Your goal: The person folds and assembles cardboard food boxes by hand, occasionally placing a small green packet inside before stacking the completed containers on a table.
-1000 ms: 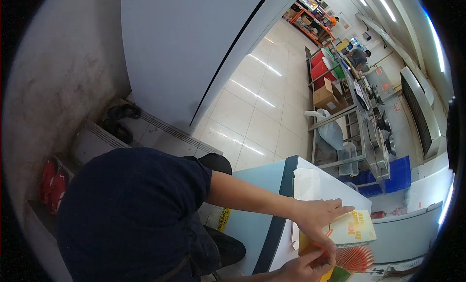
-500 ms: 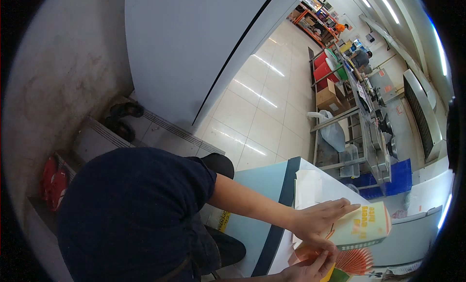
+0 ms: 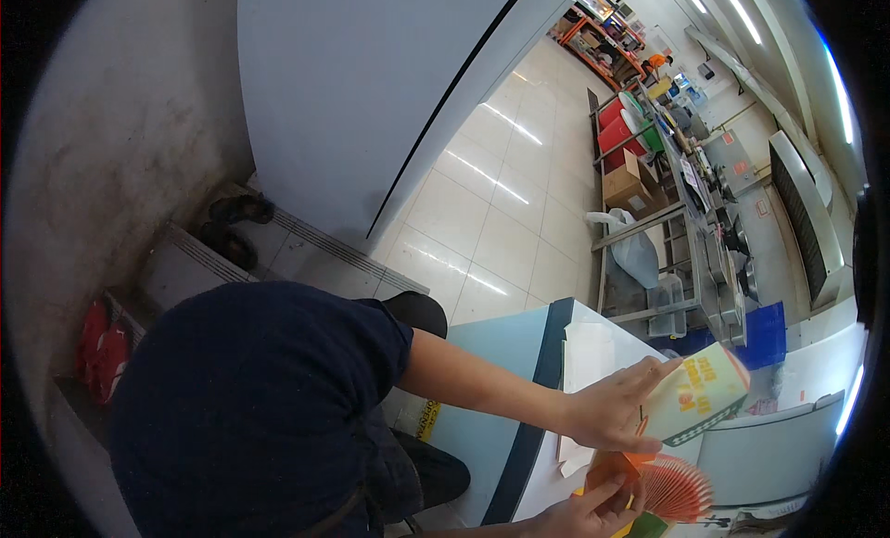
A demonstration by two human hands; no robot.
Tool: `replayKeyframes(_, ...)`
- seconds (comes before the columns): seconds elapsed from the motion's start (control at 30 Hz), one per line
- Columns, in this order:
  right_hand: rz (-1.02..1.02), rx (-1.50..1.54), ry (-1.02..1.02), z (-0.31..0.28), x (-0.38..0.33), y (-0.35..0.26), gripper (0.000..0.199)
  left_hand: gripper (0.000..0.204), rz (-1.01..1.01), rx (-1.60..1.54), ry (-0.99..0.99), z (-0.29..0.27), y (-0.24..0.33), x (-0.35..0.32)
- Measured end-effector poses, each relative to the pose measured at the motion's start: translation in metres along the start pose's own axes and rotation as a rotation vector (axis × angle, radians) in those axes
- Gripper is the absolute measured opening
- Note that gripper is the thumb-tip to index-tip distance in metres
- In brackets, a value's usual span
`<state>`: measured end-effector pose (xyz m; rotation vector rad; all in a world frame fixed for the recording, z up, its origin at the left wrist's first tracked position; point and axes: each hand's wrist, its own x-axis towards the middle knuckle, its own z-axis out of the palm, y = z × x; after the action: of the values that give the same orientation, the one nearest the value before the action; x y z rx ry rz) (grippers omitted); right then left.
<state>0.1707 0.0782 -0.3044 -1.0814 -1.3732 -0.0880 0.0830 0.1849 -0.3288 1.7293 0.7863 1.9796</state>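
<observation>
Glossy pale floor tiles (image 3: 501, 214) are spreading across the room and catching streaks of ceiling light, with a large grey-white panel (image 3: 371, 84) leaning over them and metal shelving crowded with red and green bins and a brown cardboard box (image 3: 686, 167) running along the far side. Closer in, a white worktable with a dark blue edge band (image 3: 542, 390) is filling the lower right. A person in a dark navy short-sleeved shirt (image 3: 250, 408) is bending over it, seen from above. White paper sheets (image 3: 586, 357) are lying on the tabletop near its corner. One hand (image 3: 612, 410) is reaching over the table with its fingers stretched out nearly flat and close together, pressing against a pale green printed card packet (image 3: 697, 397), which is being held tilted just above the table. Below it, the other hand (image 3: 584, 510) is pinching an orange pleated paper fan (image 3: 663, 487) at its folded base, the ribs spreading open towards the right.
</observation>
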Motion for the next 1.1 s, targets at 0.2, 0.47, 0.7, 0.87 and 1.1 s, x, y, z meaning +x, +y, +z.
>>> replayKeyframes(0.2, -0.409, -0.053, -0.246, -0.015, 0.018, 0.033, 0.012, 0.111, -0.018, -0.037, -0.099, -0.015, 0.010, 0.004)
replayKeyframes(0.47, -0.406, -0.341, -0.145, -0.005, 0.007, -0.001, 0.009, 0.110, 0.016, 0.001, -0.415, -0.024, 0.011, 0.009)
replayKeyframes(0.7, -0.507, -0.257, -0.103, 0.002, 0.011, 0.000, 0.008, 0.107, 0.014, -0.078, -0.402, -0.015, 0.006, 0.005)
replayKeyframes(0.87, -0.386, -0.333, -0.128, -0.005, 0.013, -0.003, 0.010, 0.096, -0.046, -0.053, -0.494, -0.017, 0.011, 0.000)
replayKeyframes(1.1, -0.141, 0.013, -0.090, -0.018, 0.007, 0.027, 0.010, 0.101, -0.071, -0.091, -0.592, -0.024, 0.019, 0.004)
